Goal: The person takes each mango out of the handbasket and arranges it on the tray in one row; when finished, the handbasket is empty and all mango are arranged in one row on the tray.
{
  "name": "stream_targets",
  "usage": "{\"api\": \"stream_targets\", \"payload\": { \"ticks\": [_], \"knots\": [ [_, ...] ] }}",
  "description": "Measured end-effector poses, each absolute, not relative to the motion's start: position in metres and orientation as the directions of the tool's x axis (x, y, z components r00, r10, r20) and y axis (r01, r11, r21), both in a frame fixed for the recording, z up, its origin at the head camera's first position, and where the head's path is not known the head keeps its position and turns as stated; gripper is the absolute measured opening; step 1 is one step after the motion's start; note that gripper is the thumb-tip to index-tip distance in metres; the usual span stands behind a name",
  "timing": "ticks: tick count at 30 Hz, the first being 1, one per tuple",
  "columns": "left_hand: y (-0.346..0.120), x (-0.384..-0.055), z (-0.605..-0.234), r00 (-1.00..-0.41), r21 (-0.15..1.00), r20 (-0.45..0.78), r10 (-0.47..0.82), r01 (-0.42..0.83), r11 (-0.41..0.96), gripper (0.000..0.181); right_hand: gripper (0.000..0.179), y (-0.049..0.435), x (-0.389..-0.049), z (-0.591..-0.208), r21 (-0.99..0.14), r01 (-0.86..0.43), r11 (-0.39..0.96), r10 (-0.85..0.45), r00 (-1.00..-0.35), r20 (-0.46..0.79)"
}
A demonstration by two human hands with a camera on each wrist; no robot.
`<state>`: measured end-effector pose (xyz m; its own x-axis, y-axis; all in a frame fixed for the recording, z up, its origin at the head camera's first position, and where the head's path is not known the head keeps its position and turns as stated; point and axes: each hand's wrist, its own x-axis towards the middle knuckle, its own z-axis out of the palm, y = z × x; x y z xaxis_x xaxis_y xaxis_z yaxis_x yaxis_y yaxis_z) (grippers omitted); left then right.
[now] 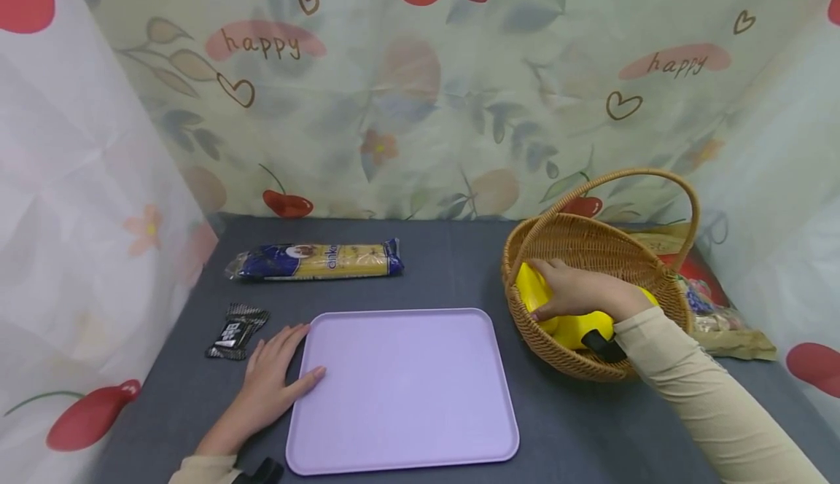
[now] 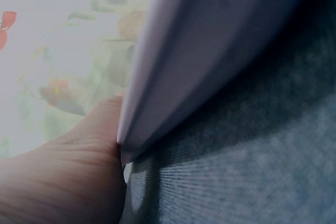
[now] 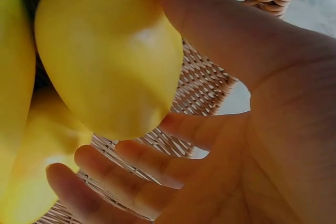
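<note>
My right hand (image 1: 580, 291) reaches into a wicker basket (image 1: 597, 240). It grips a smooth yellow fruit, mango-like in shape (image 3: 107, 56), with the thumb on one side and the index fingertip on the other; the other fingers spread below it. More yellow fruit (image 3: 39, 150) lies beside it in the basket, partly covered by the hand and sleeve in the head view. At the left edge of a lilac tray (image 1: 403, 389) rests my left hand (image 1: 272, 378), fingers extended and thumb over the rim. The left wrist view shows this hand right against the tray's edge.
A pasta packet (image 1: 321, 261) lies at the back left of the dark tabletop. Left of the tray is a small black wrapped snack (image 1: 236, 332). Behind the basket's right side lies a red and brown bag (image 1: 722, 316). The basket handle (image 1: 630, 173) arches above the right hand.
</note>
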<state>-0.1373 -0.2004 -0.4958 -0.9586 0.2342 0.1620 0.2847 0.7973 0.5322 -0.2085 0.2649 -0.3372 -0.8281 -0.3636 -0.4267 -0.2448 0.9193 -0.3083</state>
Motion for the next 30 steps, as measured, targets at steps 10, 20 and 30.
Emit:
{"api": "stream_targets", "payload": {
  "ticks": [10,20,30],
  "knots": [
    [-0.2009,-0.1380,-0.4989,-0.954,0.528,0.184,0.238,0.300,0.795,0.072,0.098,0.2655,-0.2091,-0.3394,-0.327,-0.242,0.913,-0.372,-0.824,-0.428],
    [-0.2011,-0.1373,-0.4973,-0.957,0.527,0.170,0.237,0.291,0.799,0.072,0.098,0.2656,-0.2089,-0.3396,-0.327,-0.249,0.912,-0.377,-0.825,-0.421],
    [-0.2004,-0.1366,-0.4937,-0.961,0.525,0.150,0.233,0.277,0.805,0.073,0.105,0.2688,-0.2064,-0.3354,-0.319,-0.246,0.915,-0.364,-0.844,-0.394]
  ]
}}
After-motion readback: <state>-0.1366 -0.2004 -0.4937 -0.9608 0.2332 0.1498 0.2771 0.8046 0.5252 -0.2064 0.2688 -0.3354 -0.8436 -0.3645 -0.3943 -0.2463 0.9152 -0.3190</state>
